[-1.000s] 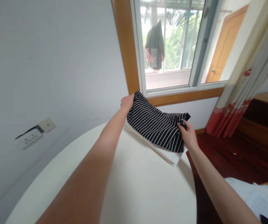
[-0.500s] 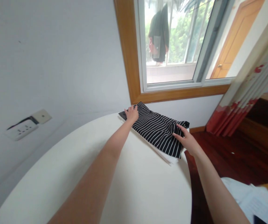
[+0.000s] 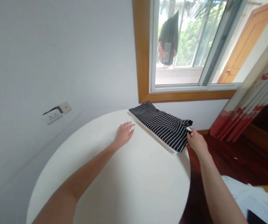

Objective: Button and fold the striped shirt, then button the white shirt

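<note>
The striped top [image 3: 162,125] lies folded flat on a white cloth [image 3: 169,147]. Our left hand [image 3: 124,134] rests open nearby. Our right hand [image 3: 196,142] touches the top's corner, and we cannot tell its grip.

white wall [image 3: 54,56], wood-framed window [image 3: 183,46], red floor [image 3: 236,155]

A folded black-and-white striped garment [image 3: 163,125] lies on a white folded cloth [image 3: 169,148] on the round white table [image 3: 134,186]; left hand [image 3: 124,134] flat nearby, right hand [image 3: 196,142] touching its corner
</note>
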Demonstrator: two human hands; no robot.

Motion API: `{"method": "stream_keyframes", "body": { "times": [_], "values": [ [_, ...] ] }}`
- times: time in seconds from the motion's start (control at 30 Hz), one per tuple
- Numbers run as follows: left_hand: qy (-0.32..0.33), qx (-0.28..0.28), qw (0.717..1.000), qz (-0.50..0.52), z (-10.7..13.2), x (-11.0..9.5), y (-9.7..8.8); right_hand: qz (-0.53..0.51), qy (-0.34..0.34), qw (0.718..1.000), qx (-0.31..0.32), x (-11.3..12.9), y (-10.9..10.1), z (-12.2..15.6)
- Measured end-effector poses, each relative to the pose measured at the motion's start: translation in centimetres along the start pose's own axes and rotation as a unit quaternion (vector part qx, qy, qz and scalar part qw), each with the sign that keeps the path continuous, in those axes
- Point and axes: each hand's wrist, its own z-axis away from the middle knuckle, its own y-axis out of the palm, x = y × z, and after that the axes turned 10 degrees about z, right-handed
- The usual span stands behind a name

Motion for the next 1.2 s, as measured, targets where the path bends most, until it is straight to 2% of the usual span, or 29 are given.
{"method": "stream_keyframes", "body": {
  "times": [0.1,0.17,0.23,0.3,0.4,0.47,0.57,0.67,0.87,1.2],
  "values": [
    [-0.056,-0.01,0.997,-0.042,4.0,3.0,-4.0,0.073,0.021,0.995,-0.067,2.8,-3.0,1.1],
    [-0.086,-0.031,0.993,-0.07,6.6,4.9,-6.2,0.068,-0.025,0.989,-0.13,5.7,-4.3,2.1],
    [-0.112,-0.038,0.988,-0.095,9.3,6.4,-7.6,0.042,-0.1,0.982,-0.153,9.2,-4.5,3.5],
    [-0.145,-0.015,0.983,-0.114,12.1,7.3,-8.1,0.024,-0.194,0.975,-0.102,12.9,-3.3,5.5],
    [-0.187,0.061,0.973,-0.118,16.1,7.8,-7.6,0.058,-0.323,0.943,0.051,17.2,0.5,9.3],
    [-0.197,0.094,0.969,-0.115,18.0,7.7,-7.1,0.124,-0.339,0.923,0.135,18.8,3.4,11.8],
    [-0.2,0.092,0.968,-0.121,19.5,7.2,-6.7,0.161,-0.303,0.913,0.219,19.2,6.8,14.6],
    [-0.202,0.092,0.968,-0.119,20.1,6.8,-6.4,0.16,-0.293,0.914,0.23,18.5,8.3,16.0],
    [-0.194,0.091,0.97,-0.115,20.6,6.5,-6.0,0.166,-0.289,0.924,0.189,18.1,8.5,16.9],
    [-0.185,0.086,0.972,-0.115,20.7,6.8,-5.9,0.152,-0.286,0.929,0.178,17.9,8.8,16.8]
  ]
}}
